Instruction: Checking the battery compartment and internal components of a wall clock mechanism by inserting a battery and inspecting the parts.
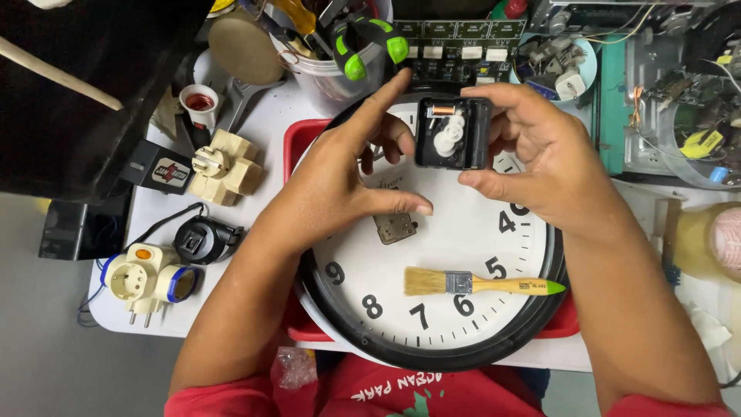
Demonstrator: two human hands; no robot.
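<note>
Left edge of table (pixel 262 116): one white plug adapter (pixel 143 282) with orange button and blue ring, prongs toward the near edge. One black round plug (pixel 204 239) just beside it, cord trailing left. Further back, one cream multi-way adapter (pixel 224 166), and one white lamp socket (pixel 199 104) with copper insert, mouth up. One small black block with a label (pixel 162 171) at the far left edge.

Back edge: one white tub (pixel 340 81) crammed with tools; green-handled pliers (pixel 370 42) stick out, two handles.

Centre: one wall clock (pixel 432 255), white face, black rim, lying flat face-up on a red tray (pixel 297 139), overhanging the near edge. One small metal plate (pixel 395 228) sits at the dial centre.

Left hand (pixel 347 181): partly open, holds nothing I can confirm. Index stretched up toward the module, thumb lying flat over the dial centre, other fingers curled under.

One black clock module (pixel 453 133), square-ish, held above the top of the dial, open side facing the camera: white gears and one copper coil visible. Long axis roughly left-right, coil end toward the back edge.

Right hand (pixel 540 162): gripping the module from its right side, thumb on the near edge, fingers over the far edge.

One paintbrush (pixel 478 283) lies flat on the dial's lower part. Long axis left-right; bristles point left, yellow handle with green tip points right.

Right back corner: one pale bowl (pixel 559 69) of small parts, circuit boards (pixel 455 38) behind.
</note>
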